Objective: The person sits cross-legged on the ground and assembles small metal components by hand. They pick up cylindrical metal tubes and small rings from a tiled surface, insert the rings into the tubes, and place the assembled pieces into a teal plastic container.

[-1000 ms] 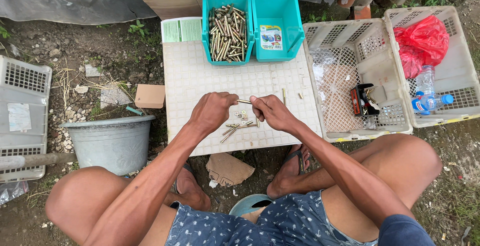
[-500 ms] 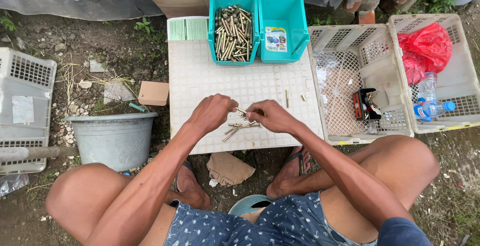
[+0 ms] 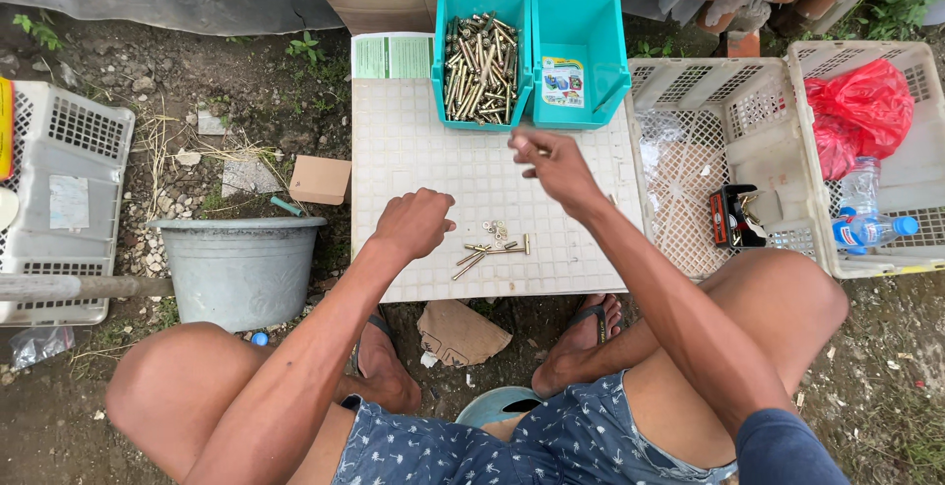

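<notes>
My right hand [image 3: 554, 165] is raised over the far part of a white grid board [image 3: 413, 150], pinching a small brass-coloured bolt near two teal bins. The left teal bin [image 3: 479, 57] holds several brass bolts; the right teal bin [image 3: 579, 57] holds a small printed packet. My left hand [image 3: 413, 222] rests loosely curled on the board, just left of a small pile of bolts and washers [image 3: 492, 244]. Whether it holds anything is hidden.
A grey bucket [image 3: 239, 266] stands left of the board. White plastic crates lie at the far left [image 3: 64, 199] and right [image 3: 709, 150], the furthest right with a red bag [image 3: 858, 111] and water bottle [image 3: 866, 219]. Cardboard scraps lie on the dirt.
My right hand has lifted from the pile near my left hand and moved up toward the teal bins with a bolt. The left hand stayed by the pile.
</notes>
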